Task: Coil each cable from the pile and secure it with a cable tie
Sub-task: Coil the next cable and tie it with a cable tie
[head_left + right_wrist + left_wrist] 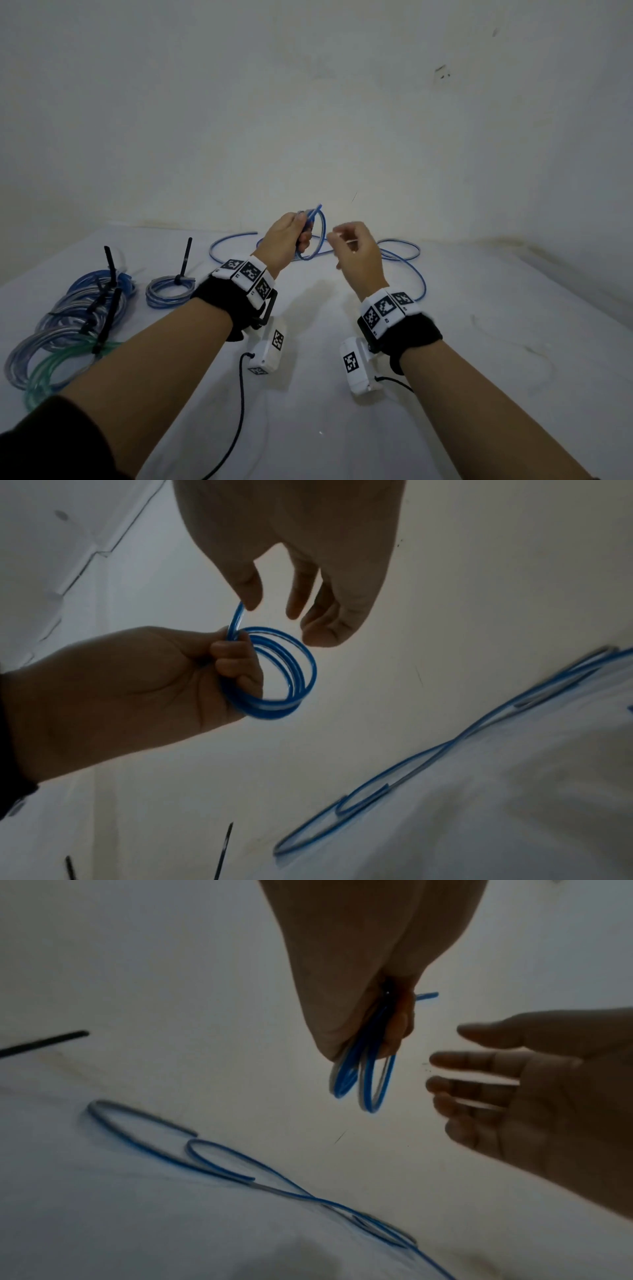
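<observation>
My left hand (286,236) is raised above the table and grips a small coil of blue cable (323,233) of a few turns; one short end sticks up past the fingers. The right wrist view shows the coil (308,669) held in the curled fingers of the left hand (137,683). My right hand (356,253) hovers just right of the coil, fingers relaxed and holding nothing; its thumb (248,588) is at the cable's free end. From the left wrist, the right hand (548,1096) reaches toward the coil (365,1093). More loose blue cable (226,238) lies on the table behind.
At the left of the white table (479,342) lie several tied coils: a small blue-grey one (168,291) with a black cable tie (185,260) standing up, a stack of larger ones (85,308) and a green one (51,373). A wall rises just behind the table.
</observation>
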The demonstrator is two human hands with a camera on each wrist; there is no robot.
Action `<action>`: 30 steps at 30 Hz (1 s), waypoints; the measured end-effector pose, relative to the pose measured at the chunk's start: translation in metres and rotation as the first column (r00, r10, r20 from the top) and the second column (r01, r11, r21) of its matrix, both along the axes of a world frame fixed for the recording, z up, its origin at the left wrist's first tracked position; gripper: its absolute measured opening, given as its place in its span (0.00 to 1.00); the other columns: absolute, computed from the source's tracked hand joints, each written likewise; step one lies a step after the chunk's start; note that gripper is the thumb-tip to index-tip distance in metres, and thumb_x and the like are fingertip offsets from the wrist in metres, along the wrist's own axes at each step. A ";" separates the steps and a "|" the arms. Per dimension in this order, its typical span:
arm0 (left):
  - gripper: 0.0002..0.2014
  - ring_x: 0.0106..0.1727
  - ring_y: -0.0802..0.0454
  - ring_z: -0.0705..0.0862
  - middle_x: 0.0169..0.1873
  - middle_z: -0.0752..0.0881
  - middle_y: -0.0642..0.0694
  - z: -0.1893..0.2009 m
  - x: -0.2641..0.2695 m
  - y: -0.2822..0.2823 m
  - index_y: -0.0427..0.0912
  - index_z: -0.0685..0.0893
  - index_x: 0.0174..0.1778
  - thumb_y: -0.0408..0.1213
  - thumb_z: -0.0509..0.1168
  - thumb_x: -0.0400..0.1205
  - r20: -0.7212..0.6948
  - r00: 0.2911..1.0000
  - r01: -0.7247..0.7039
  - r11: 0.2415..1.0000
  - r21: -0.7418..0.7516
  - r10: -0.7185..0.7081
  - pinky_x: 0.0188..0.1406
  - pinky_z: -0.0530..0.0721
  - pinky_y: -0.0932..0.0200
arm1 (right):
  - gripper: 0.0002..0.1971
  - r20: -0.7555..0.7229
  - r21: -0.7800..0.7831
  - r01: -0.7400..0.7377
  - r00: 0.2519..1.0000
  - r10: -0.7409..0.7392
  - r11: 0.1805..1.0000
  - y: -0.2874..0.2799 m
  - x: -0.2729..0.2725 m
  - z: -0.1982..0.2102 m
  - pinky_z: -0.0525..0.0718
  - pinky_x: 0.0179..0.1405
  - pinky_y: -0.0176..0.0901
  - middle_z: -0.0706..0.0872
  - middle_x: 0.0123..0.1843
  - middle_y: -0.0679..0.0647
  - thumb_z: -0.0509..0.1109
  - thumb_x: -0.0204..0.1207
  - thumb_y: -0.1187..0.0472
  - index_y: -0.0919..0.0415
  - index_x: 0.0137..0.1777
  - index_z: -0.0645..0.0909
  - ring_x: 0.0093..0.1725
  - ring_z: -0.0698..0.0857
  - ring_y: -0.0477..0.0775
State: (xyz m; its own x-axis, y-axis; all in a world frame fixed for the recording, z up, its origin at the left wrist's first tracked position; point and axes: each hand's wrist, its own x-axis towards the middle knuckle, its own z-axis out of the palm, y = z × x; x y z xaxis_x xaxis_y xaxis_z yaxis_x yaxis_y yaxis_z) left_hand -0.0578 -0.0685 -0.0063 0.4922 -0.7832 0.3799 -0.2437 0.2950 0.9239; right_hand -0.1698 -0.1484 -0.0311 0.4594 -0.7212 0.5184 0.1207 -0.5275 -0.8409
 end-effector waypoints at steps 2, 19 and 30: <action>0.16 0.22 0.60 0.65 0.26 0.66 0.47 0.002 -0.007 -0.002 0.41 0.71 0.36 0.37 0.47 0.89 0.025 0.998 0.056 0.997 0.057 -0.057 0.24 0.65 0.67 | 0.12 -0.020 -0.119 -0.034 0.999 0.032 0.992 -0.009 -0.008 0.005 0.76 0.59 0.39 0.78 0.61 0.49 0.68 0.79 0.53 0.45 0.62 0.75 0.59 0.78 0.49; 0.15 0.26 0.54 0.71 0.24 0.74 0.48 0.005 -0.095 -0.071 0.40 0.71 0.37 0.36 0.48 0.88 0.033 0.961 0.266 0.952 0.150 -0.273 0.34 0.70 0.58 | 0.09 0.145 0.169 -0.179 0.977 0.155 0.969 -0.059 -0.110 0.018 0.79 0.44 0.41 0.82 0.39 0.56 0.61 0.81 0.72 0.59 0.47 0.79 0.35 0.79 0.49; 0.18 0.23 0.54 0.72 0.22 0.71 0.50 0.005 -0.183 -0.111 0.39 0.72 0.35 0.39 0.46 0.89 -0.257 0.826 0.555 0.806 0.207 -0.502 0.36 0.74 0.59 | 0.03 0.118 0.336 0.012 0.992 -0.054 0.942 -0.086 -0.204 0.022 0.81 0.42 0.41 0.80 0.39 0.55 0.63 0.82 0.65 0.61 0.49 0.79 0.38 0.80 0.49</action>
